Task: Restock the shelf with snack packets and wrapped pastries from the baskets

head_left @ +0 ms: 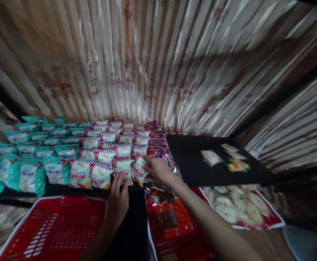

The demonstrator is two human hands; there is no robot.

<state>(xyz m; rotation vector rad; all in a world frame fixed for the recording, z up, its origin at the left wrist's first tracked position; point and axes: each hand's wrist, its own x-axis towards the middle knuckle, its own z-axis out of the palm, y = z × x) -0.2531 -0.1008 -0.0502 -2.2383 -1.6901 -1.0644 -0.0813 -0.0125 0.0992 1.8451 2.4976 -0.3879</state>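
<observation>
White snack bags with red lettering and striped tops stand in rows on the black shelf. My left hand (119, 197) is at the front row, its outstretched fingers against the lower front of one snack bag (122, 167). On the right end of that row, my right hand (158, 169) has its fingers closed at the right edge of a tilted snack bag (138, 169); the fingertips are partly hidden. Dark red packets (157, 150) stand in a column just behind my right hand.
Teal snack bags (32, 175) fill the shelf's left side. Below are a red basket (66, 198), another red basket (150, 239) holding an orange-red package, and a basket of pale round packs (279, 220). Several flat packs (211, 157) lie on the black surface (185, 145) at right. Striped sheeting hangs behind.
</observation>
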